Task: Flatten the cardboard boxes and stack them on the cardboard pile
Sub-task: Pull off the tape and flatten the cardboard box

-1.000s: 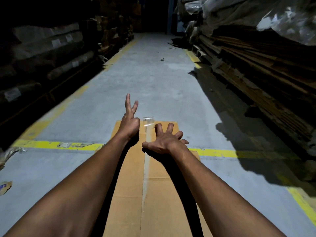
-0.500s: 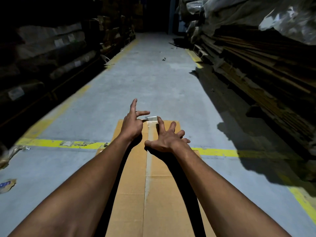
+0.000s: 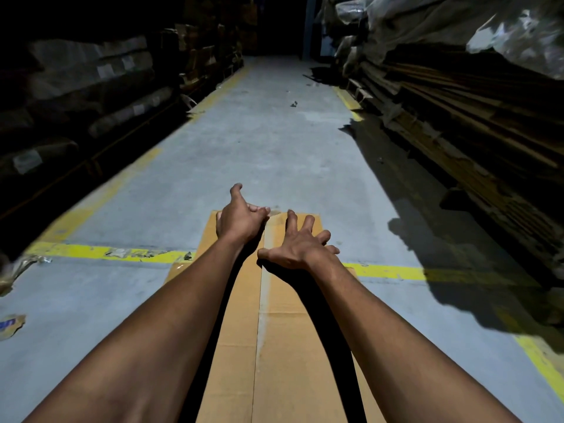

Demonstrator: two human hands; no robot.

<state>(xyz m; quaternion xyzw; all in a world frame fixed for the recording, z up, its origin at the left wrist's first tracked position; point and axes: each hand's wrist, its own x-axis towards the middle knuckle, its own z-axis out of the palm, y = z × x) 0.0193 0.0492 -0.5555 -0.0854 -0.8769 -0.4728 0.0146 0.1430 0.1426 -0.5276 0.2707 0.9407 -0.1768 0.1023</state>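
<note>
Head view shows a cardboard box [image 3: 274,346] lying on the concrete floor [image 3: 244,141] of a warehouse aisle, its long taped seam running away from the person and crossing a yellow floor line [image 3: 100,251]. Left hand [image 3: 239,219] sits at the far end of the box with its fingers [image 3: 259,210] closed narrowly together at the end of the clear tape strip [image 3: 268,239]; this appears to be a pinch on the tape end, though actual contact is too small to confirm. Right hand [image 3: 300,247] is spread wide, fingers splayed, palm down on the box just beside the seam, holding nothing; this placement probably braces the panel so that the tape can peel without lifting the box. Stacked flat cardboard, judged to be the cardboard pile [image 3: 476,129], lies along the right side of the aisle, well apart from the box. The box is not yet on the pile.
</note>
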